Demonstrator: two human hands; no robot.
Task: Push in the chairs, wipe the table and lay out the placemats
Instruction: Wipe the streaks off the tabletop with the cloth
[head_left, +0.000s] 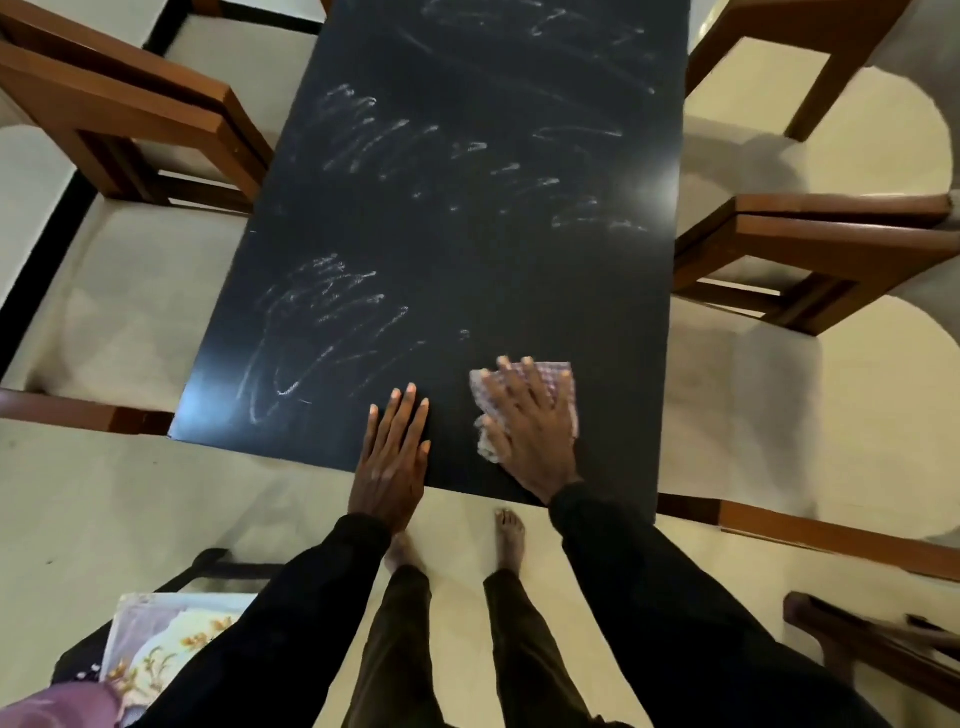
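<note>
A dark rectangular table (467, 234) fills the middle of the view, streaked with white smears from its near left up to its far end. My right hand (524, 421) presses a pink checked cloth (563, 387) flat on the near right part of the table. My left hand (395, 452) lies flat on the near edge beside it, fingers together, holding nothing. Wooden chairs stand on both sides: two on the left (130, 119) and two on the right (810, 249). A stack of floral placemats (156, 644) lies at the lower left.
The floor (156, 493) is pale tile. My bare feet (511, 538) stand just short of the table's near edge. A dark stand (208, 564) holds the placemats at lower left. Another dark wooden chair part (857, 639) sits at lower right.
</note>
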